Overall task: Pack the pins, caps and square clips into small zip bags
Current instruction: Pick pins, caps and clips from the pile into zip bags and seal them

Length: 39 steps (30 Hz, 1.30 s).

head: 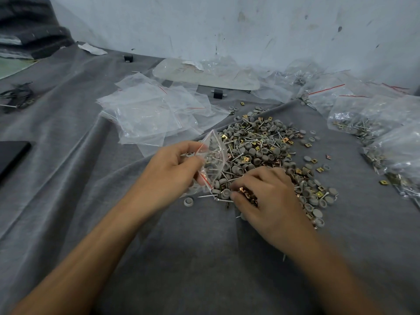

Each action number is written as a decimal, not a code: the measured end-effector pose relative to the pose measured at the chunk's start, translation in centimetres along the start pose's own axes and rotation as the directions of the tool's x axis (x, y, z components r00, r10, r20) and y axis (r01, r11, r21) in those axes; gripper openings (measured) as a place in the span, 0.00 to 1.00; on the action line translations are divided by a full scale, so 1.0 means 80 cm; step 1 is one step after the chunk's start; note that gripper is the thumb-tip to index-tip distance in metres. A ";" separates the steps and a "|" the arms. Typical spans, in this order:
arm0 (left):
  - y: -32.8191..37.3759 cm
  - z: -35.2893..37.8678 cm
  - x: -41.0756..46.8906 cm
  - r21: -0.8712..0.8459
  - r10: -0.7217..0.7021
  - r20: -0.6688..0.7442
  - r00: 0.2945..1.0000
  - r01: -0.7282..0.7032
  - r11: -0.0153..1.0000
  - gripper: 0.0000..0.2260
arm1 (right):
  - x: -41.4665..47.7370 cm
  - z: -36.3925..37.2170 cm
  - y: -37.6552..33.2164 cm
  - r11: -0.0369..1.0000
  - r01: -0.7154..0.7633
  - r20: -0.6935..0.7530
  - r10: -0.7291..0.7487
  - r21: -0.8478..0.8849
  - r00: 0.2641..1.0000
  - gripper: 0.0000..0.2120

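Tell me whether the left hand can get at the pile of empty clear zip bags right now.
Probably, for reach: the pile of empty clear zip bags lies just beyond the left hand, nothing between them. But that hand grips a part-filled small clear zip bag, so its fingers are taken.

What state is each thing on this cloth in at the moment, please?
left hand, grips the small zip bag.
small zip bag, held up, partly filled.
right hand, fingers curled, pinching square clips.
square clips, bunched under the right fingertips.
loose pile, unpacked, spread out.
empty zip bags, flat, overlapping, unfilled.
filled zip bags, holding hardware; seals unclear.
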<state>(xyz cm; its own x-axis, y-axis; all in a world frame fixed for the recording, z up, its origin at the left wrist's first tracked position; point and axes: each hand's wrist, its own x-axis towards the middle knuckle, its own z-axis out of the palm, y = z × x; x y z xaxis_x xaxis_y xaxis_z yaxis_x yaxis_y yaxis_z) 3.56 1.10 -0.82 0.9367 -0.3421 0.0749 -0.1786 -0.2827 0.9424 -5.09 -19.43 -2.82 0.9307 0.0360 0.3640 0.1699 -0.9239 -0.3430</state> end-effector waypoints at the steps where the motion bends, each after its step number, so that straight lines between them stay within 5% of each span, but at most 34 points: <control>1: 0.000 0.000 0.001 0.002 -0.001 0.003 1.000 0.001 1.000 0.09 | 0.000 0.002 -0.002 1.000 -0.001 0.008 0.001 -0.018 1.000 0.10; 23: 0.001 0.005 -0.002 0.021 -0.016 0.017 1.000 0.016 1.000 0.09 | 0.007 -0.002 -0.014 0.988 -0.018 0.181 0.046 -0.153 0.982 0.06; 31: 0.000 0.004 -0.003 0.055 -0.009 0.045 0.999 0.007 0.998 0.09 | 0.007 -0.003 -0.018 0.985 0.004 0.254 0.040 -0.173 0.966 0.16; 39: 0.000 0.001 -0.003 0.045 -0.012 0.046 0.999 0.010 0.999 0.11 | 0.005 -0.003 -0.013 0.994 -0.013 0.124 0.027 -0.112 0.992 0.08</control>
<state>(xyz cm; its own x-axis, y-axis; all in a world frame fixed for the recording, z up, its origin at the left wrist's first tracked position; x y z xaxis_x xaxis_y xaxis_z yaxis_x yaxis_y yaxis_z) 3.32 1.06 -0.85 0.9238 -0.3797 0.0481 -0.1824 -0.3264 0.9275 -4.97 -18.58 -2.12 0.9680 0.0586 0.2441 0.1208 -0.9612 -0.2482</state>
